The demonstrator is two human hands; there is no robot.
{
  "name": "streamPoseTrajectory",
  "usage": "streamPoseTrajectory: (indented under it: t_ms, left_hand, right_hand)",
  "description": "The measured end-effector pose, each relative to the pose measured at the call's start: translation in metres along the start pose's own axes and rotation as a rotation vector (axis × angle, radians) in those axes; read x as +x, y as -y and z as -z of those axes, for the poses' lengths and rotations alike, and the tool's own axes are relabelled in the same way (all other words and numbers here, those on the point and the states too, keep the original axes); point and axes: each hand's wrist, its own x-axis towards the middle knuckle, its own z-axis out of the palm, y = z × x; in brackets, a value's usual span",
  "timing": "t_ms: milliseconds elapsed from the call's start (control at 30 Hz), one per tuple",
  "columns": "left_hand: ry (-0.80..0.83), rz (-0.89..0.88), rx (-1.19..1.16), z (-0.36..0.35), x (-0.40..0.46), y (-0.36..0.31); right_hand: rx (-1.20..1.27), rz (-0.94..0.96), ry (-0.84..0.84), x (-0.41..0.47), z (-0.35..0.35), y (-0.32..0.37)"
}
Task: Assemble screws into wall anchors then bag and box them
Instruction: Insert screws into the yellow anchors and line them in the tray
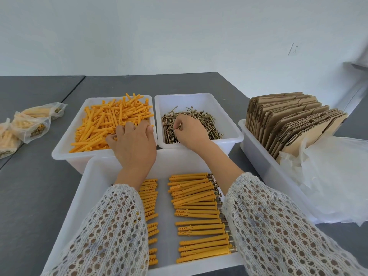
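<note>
Both hands picking parts | L hand (133,140) fingers curl into anchors (111,120) | R hand (190,132) fingers pinch screw (177,127) | next: seat screw in anchor

Orange anchors (111,122), brassy screws (199,124), white bins (235,136).
</note>
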Motion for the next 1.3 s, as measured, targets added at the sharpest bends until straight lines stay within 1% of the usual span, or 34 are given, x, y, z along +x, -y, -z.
streamPoseTrajectory:
  t_ms: [200, 300, 667, 967, 1300]
  left_hand:
    - [0.051, 0.003, -0.003, 0.0014, 0.0002, -0.0001]
    - [0.052, -0.004, -0.007, 0.0027, -0.0007, -0.0005]
    - [0.059, -0.024, -0.031, 0.0039, 0.0002, -0.0009]
    - [0.035, -0.032, -0.127, 0.0019, -0.0006, -0.0006]
    - [0.039, -0.073, -0.137, 0.0015, -0.0003, 0.0004]
  right_hand:
    - [0.076, 0.047, 0.035, 0.001, 0.0013, 0.0002]
    - [0.091, 0.071, 0.052, 0.0012, 0.0008, -0.0009]
    - [0.053, 0.092, 0.082, 0.0025, -0.0031, -0.0019]
    - [-0.005, 0.1, 0.121, 0.0013, -0.0032, -0.0005]
    - [-0.035, 0.094, 0.165, -0.0003, -0.0017, -0.0004]
